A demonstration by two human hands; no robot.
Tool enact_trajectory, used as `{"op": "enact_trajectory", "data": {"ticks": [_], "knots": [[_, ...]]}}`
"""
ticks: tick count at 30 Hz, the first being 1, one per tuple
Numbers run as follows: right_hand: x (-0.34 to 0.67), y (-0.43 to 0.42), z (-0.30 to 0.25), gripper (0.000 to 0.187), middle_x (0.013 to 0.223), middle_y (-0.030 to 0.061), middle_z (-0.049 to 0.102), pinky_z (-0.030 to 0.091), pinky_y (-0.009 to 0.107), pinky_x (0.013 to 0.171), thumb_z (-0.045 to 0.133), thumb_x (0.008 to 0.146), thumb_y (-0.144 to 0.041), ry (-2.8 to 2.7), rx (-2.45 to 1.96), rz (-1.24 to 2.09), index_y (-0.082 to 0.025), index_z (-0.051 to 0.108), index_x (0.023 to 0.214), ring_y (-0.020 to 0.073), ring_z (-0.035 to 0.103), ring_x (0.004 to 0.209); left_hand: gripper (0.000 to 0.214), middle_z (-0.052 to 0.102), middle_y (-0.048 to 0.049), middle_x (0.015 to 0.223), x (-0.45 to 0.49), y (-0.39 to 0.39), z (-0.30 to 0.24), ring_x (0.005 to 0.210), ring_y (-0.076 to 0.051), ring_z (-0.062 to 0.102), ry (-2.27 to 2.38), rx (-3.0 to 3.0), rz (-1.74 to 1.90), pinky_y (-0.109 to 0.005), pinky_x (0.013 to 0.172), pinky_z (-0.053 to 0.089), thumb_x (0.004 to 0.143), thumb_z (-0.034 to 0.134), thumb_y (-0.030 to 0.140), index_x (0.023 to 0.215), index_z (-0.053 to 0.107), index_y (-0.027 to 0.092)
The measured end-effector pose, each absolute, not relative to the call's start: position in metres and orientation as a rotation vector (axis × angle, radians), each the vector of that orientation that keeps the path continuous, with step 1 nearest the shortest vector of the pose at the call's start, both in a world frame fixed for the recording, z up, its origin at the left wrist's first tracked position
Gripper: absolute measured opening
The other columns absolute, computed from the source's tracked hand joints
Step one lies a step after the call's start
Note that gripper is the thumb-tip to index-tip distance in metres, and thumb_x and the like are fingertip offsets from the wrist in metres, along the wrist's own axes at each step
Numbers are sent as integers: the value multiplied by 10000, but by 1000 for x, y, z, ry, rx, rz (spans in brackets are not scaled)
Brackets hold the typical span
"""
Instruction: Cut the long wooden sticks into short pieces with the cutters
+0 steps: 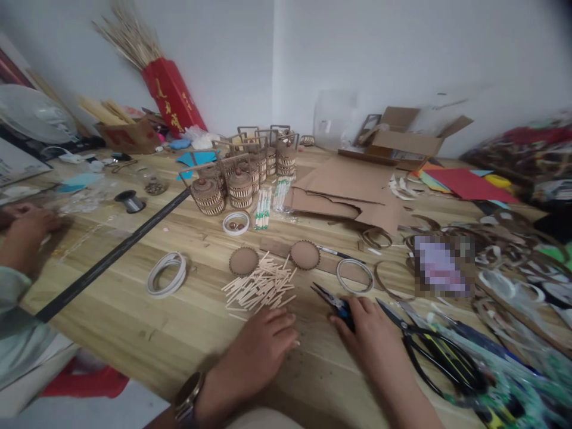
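Observation:
My right hand [369,328] is closed around a pair of needle-nose pliers [333,300] with dark jaws and blue on the handle. The jaws point to the upper left and look slightly apart. My left hand [268,342], a watch on its wrist, is low over the table with its fingers curled together. What those fingers hold, if anything, is hidden. Just beyond it lies a loose heap of short wooden sticks [259,286]. Two round cardboard discs [243,261] with notched edges flank the heap's far side. A pale ring [355,275] lies beyond the pliers.
Scissors [440,351] and tools lie right of my right hand. White rings [167,274] sit at left. Small lidded baskets [241,187] with handles stand behind, beside cardboard sheets [346,187]. A black bar [120,250] crosses the left side; another person's hand [33,229] is past it.

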State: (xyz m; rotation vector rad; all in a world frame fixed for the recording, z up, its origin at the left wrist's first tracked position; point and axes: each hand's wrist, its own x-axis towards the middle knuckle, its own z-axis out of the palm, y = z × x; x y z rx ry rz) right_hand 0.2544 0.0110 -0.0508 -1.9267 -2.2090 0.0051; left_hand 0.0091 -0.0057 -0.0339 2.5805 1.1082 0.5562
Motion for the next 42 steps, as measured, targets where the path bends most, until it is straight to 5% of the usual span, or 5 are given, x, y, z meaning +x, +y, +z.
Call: {"op": "enact_trajectory", "data": {"ticks": [14,21,27,34,42], "knots": [[233,1,-31,256,1015,146,691,466,448,797,646,869,-349,-2115,-2122,-86,-165,663,1046,345,620,951,296,695,-135,1195,1,13,-48,1145,-264,631,1361,2774,385,-444,987,516,935,441,115,1095,689,139],[289,-29,-11,277,1015,93,727,498,402,841,456,973,-381,-1787,-2183,-236,-215,668,1041,276,649,942,398,737,-116,1098,-3,24,-69,1049,-279,669,1312,2870,580,-460,931,531,961,342,183,1014,736,162],[382,-85,-2,412,871,214,699,485,520,785,334,958,-339,-1302,-2395,-533,-124,686,960,369,641,841,451,749,-103,1057,-7,26,-81,1007,-275,671,1251,2959,721,-452,910,526,975,310,248,943,757,198],[408,-83,-15,458,1281,157,628,449,432,986,451,933,-391,-1533,-2378,-410,-168,572,1315,305,567,1161,479,752,-117,1033,-6,29,-79,974,-282,674,1142,3053,776,-436,873,541,976,300,250,905,769,180],[403,-74,-14,617,1561,179,319,410,551,991,550,904,-443,-1681,-2577,-391,-247,405,1471,400,368,1341,472,746,-121,1054,-9,32,-86,978,-283,672,1136,2985,799,-433,864,551,981,316,297,909,767,181]]}}
